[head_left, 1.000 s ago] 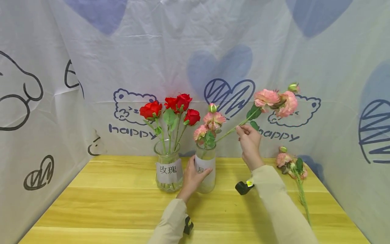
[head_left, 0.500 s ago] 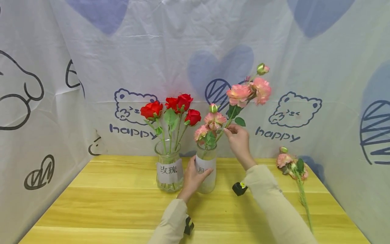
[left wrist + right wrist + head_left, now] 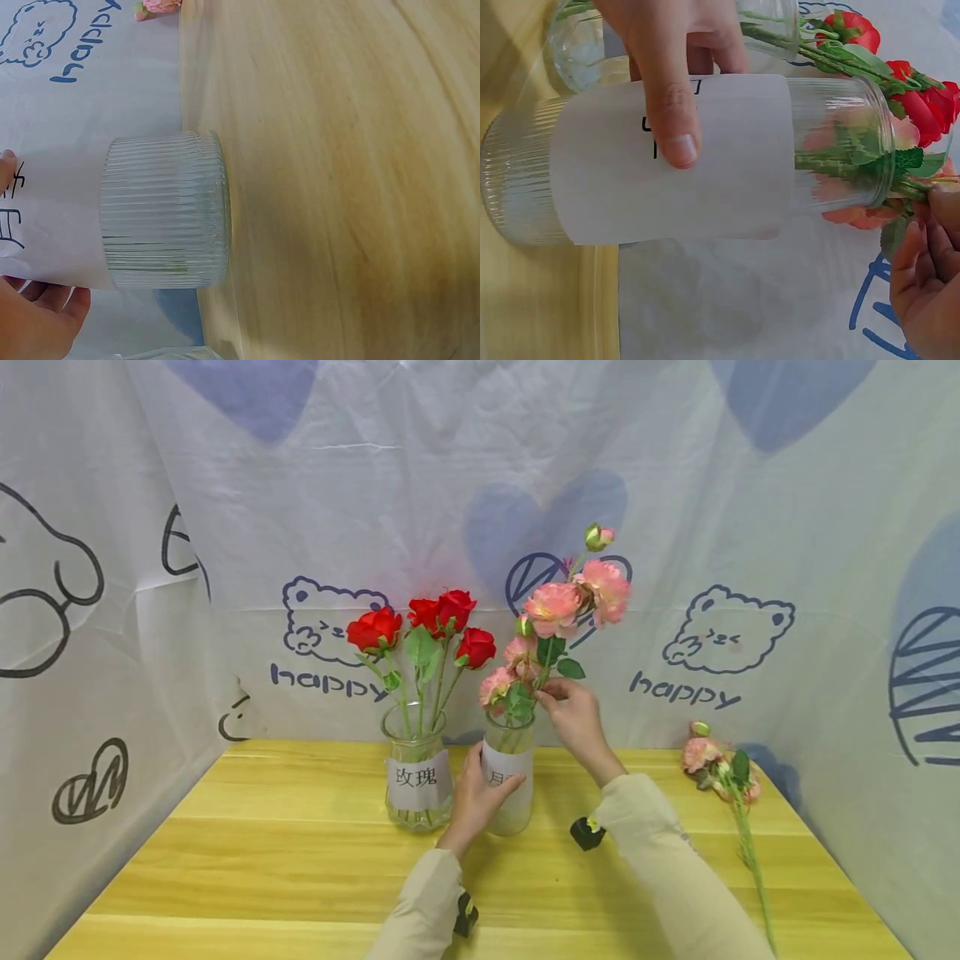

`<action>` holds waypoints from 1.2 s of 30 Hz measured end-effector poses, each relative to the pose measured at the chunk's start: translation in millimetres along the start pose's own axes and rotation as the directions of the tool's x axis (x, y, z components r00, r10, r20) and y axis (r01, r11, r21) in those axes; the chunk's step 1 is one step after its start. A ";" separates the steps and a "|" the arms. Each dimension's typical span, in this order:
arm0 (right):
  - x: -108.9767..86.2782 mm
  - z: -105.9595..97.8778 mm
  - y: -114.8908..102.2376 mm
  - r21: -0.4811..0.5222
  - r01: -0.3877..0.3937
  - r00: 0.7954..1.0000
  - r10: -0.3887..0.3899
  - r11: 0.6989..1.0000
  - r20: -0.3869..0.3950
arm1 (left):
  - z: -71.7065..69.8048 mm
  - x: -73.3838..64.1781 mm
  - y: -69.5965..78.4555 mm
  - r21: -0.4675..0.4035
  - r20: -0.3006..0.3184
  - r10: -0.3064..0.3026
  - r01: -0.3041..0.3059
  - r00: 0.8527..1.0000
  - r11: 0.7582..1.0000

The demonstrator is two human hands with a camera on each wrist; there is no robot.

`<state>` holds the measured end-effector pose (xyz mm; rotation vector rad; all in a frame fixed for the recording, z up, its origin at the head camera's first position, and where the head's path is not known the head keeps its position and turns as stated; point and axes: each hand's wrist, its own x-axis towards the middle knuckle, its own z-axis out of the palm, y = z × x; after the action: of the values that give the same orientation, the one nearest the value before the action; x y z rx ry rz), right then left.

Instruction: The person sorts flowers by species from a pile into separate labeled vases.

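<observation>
My left hand (image 3: pixel 480 797) grips a ribbed glass vase (image 3: pixel 165 210) around its white paper label (image 3: pixel 735 180), thumb across the front. Above the vase mouth, my right hand (image 3: pixel 576 718) pinches the green stem of a pink flower spray (image 3: pixel 555 608), two full blooms with a bud on top. The stem's lower part reaches the vase rim (image 3: pixel 885 142) in the right wrist view. Another pink flower (image 3: pixel 497 685) stands in the same vase, its blooms just left of the pinched stem.
Left of my left hand stands a second labelled glass vase (image 3: pixel 418 777) with several red roses (image 3: pixel 375 631). One more pink flower spray (image 3: pixel 738 785) lies at the table's right side. A printed cloth (image 3: pixel 330 527) hangs behind the wooden table (image 3: pixel 300 877).
My right hand has moved left and slightly down with the pink flower, which has swung from a steep lean to nearly upright over the vase. My left hand stays on the vase.
</observation>
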<state>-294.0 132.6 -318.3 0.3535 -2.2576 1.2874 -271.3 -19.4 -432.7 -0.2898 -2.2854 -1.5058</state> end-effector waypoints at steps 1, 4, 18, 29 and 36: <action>-0.6 0.5 0.2 -0.004 0.000 1.000 0.000 1.000 0.010 | 0.0 0.0 0.1 0.001 0.001 0.000 0.000 1.000 1.000; -2.1 1.9 0.4 -0.011 -0.006 0.999 0.006 1.000 0.036 | -0.2 -0.1 0.3 0.001 0.003 -0.003 0.003 1.000 1.000; -7.0 -2.4 7.6 -0.058 0.049 0.991 -0.041 0.997 0.125 | 0.1 -0.5 1.4 0.002 0.005 -0.008 0.008 1.000 1.000; -10.1 -16.9 27.9 -0.077 -0.004 0.989 0.015 0.997 0.144 | 0.1 0.5 0.6 -0.016 -0.004 -0.001 0.001 1.000 1.000; -13.8 -27.3 44.2 -0.120 -0.102 0.978 0.122 0.988 0.169 | 0.9 0.1 0.3 -0.025 -0.008 0.011 -0.011 1.000 1.000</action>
<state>-294.6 178.5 -346.4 0.3139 -2.5182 1.2218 -271.4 -18.5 -432.6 -0.3024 -2.2562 -1.5286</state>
